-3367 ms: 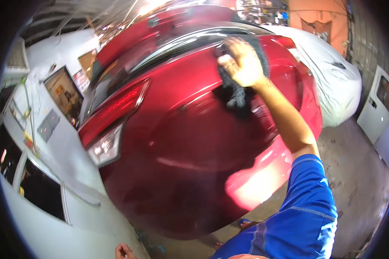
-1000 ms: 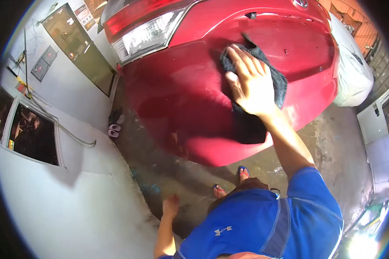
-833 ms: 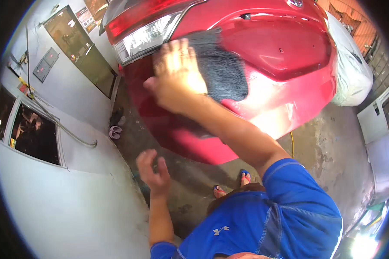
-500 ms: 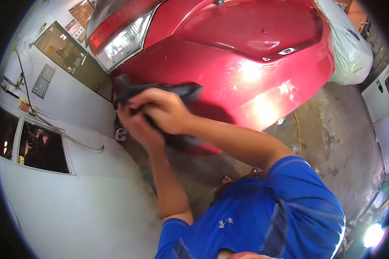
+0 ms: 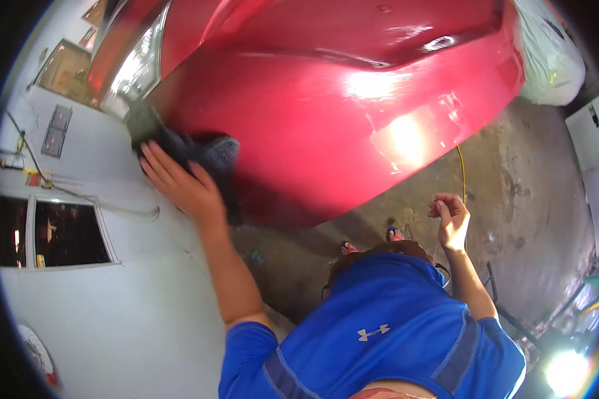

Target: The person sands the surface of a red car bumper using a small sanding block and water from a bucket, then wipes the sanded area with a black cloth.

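My left hand [image 5: 183, 186] lies with its fingers stretched out flat on a dark cloth [image 5: 216, 151]. The cloth is bunched against the rounded corner of a glossy red car bumper [image 5: 299, 133], below a clear-and-red light [image 5: 136, 66]. Motion blurs the cloth and that corner, and part of the cloth is hidden under the hand. Away from the car, my right hand [image 5: 454, 216] hovers over the floor with its fingers loosely curled in. Nothing shows in it, and it touches nothing.
A white wall [image 5: 146, 312] with a dark window [image 5: 70, 229] runs close along the left. A yellow hose or cord [image 5: 461, 169] lies on the concrete floor [image 5: 506, 193]. At the upper right is a pale covered object [image 5: 546, 60]; a bright lamp [image 5: 567, 372] glares at the lower right.
My right hand has come off the cloth and swung back to the right. My left hand remains on the cloth. The car appears shifted leftward and up in view.
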`<state>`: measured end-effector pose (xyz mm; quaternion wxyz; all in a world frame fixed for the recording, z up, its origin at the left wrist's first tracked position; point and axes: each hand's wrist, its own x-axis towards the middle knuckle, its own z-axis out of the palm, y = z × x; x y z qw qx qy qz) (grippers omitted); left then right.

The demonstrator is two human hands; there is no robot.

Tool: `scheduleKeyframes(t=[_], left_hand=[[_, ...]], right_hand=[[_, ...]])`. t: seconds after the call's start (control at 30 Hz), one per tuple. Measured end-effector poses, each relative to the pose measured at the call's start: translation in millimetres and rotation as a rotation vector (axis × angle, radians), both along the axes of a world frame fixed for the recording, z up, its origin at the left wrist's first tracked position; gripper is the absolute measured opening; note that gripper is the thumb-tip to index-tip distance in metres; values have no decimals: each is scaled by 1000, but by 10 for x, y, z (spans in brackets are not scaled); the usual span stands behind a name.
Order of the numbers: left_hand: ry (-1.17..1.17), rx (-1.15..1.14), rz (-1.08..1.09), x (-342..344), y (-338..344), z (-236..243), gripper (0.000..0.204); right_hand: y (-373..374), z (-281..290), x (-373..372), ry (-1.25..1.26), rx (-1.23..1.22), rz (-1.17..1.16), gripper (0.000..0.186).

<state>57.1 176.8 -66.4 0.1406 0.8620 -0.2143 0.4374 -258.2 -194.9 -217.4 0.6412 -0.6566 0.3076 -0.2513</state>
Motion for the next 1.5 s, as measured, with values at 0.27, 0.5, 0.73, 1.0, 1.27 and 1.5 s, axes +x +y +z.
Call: scheduleKeyframes(t=[0.27, 0.5, 0.73, 1.0, 1.27, 1.5], left_hand=[[600, 356, -30, -1584, -1661, -1044, 77], [223, 373, -484, -1256, -3982, -665, 73], [284, 283, -533, -1196, -3996, -705, 80], [-55, 266, 252, -214, -1149, 167, 94], [226, 387, 29, 208, -3168, 671, 110], [246, 240, 79, 609, -4133, 860, 110]], right_hand=[[-83, 201, 101, -58, -505, 584, 20], [-128, 1, 259, -294, -575, 846, 25], [-716, -23, 214, -193, -411, 601, 18], [-1007, -162, 112, -95, -450, 625, 15], [-697, 137, 828, -264, -490, 669, 22], [-448, 494, 986, -394, -614, 859, 26]])
